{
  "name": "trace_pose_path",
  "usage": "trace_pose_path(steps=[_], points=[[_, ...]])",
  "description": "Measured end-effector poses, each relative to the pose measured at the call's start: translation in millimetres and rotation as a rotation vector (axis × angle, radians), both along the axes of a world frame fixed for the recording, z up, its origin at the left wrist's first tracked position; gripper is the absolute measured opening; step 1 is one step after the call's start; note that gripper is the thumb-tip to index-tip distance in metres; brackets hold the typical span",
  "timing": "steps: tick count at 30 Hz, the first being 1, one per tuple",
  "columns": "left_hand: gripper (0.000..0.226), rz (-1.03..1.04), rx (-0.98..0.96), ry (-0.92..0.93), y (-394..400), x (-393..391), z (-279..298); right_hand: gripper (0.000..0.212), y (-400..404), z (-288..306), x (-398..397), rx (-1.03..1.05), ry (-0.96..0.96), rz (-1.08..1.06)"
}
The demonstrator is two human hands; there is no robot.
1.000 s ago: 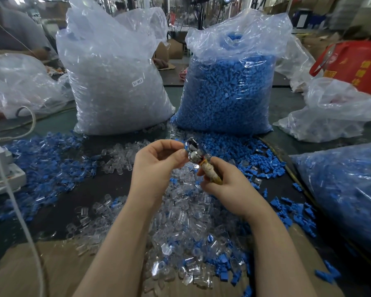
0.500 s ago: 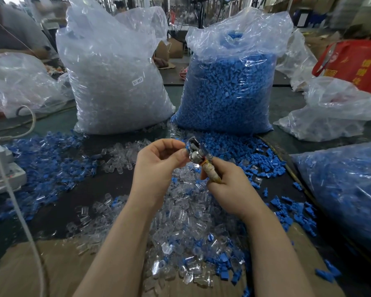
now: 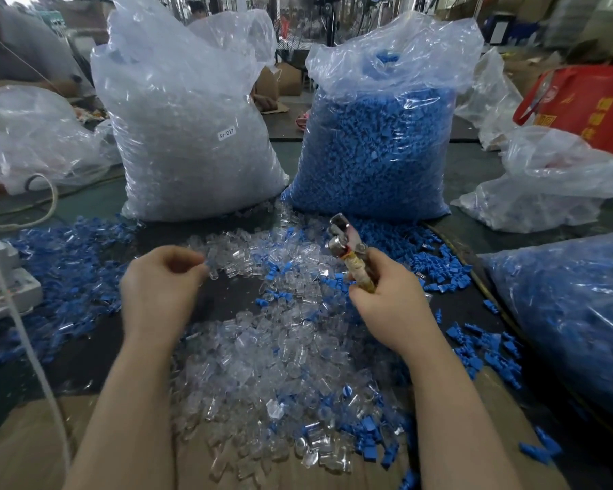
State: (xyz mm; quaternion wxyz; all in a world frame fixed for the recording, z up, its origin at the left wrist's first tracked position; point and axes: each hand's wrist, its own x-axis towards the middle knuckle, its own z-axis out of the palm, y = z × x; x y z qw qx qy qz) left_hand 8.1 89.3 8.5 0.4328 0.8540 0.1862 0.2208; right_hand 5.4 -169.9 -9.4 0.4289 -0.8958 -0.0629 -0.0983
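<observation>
I count two tall bags standing on my desk: one bag of clear pieces and one bag of blue pieces. One more blue-filled bag lies at my right, with one smaller clear-filled bag beyond it. There is one crumpled bag at the left and one red bag far right. I hold one tool. The loose clear pieces and loose blue pieces are too many to count.
</observation>
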Motion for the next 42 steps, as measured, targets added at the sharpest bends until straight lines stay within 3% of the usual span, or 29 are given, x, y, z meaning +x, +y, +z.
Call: trace_pose_path(steps=[3,13,16,19,23,26,29,33,36,39,42], points=[[0.007,0.199,0.225,0.162,26.4,-2.7,-14.9,0.007,-4.2,-2.5,0.9,-0.034,-0.027,-0.057],[0.022,0.281,0.379,0.322,33.1,-1.0,-21.7,0.006,-8.0,-3.0,2.5,-0.087,0.002,-0.161],[0.009,0.186,0.357,0.299,27.1,0.7,-18.0,0.005,-9.4,-2.2,3.6,-0.099,0.009,-0.204],[0.003,0.060,0.332,0.401,25.0,2.2,-19.8,0.007,-10.4,-2.6,5.1,-0.135,0.026,-0.244],[0.040,0.062,0.437,0.561,29.2,2.6,-21.3,0.015,-13.4,-5.3,6.0,-0.231,0.068,-0.301],[0.049,0.061,0.487,0.631,27.5,3.2,-18.7,0.015,-13.9,-5.7,6.5,-0.308,0.100,-0.299],[0.038,0.007,0.445,0.538,17.7,4.3,-9.1,0.016,-11.1,-5.8,5.9,-0.350,0.124,-0.270],[0.011,-0.263,0.273,0.397,-16.5,3.0,1.3,0.020,-5.7,-8.0,5.1,-0.426,0.158,-0.236],[0.020,-0.448,0.268,0.497,-39.8,3.2,-2.5,0.016,-4.5,-7.8,4.5,-0.502,0.210,-0.247],[0.040,-0.463,0.346,0.516,-52.4,4.9,-8.3,0.014,-3.2,-5.5,3.5,-0.524,0.223,-0.279],[0.028,-0.438,0.362,0.459,-59.6,4.5,-11.0,0.020,0.1,-5.4,3.4,-0.526,0.212,-0.289]])
